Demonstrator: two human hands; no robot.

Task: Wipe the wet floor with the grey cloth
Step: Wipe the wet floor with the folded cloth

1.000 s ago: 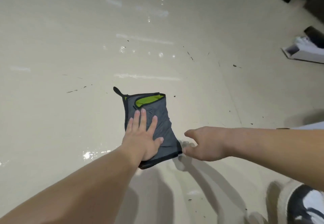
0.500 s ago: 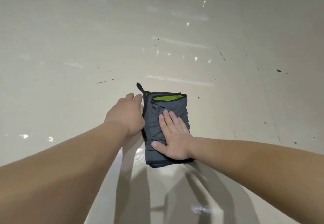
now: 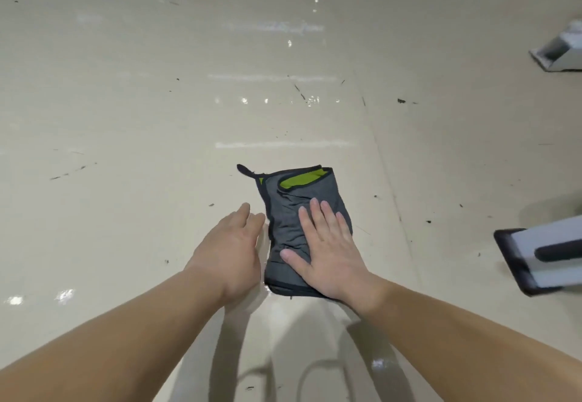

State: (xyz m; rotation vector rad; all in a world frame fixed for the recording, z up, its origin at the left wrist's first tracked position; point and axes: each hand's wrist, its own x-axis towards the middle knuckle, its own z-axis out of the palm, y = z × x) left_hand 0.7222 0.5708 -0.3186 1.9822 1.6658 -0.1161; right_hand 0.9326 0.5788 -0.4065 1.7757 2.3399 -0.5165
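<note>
The grey cloth (image 3: 302, 209) is lying folded on the glossy floor (image 3: 126, 118), a green lining showing at its far edge. The right hand (image 3: 327, 253) is pressing flat on the cloth's near half, fingers spread and gripping nothing. The left hand (image 3: 230, 250) is hovering just left of the cloth, loosely open and empty. Wet sheen is glinting beyond the cloth.

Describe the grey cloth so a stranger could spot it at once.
On the glossy beige tiled floor, look mid-frame, under the flat right hand. There lies the folded grey cloth. A lime-green lining at its far edge and a black hanging loop set it apart.
</note>
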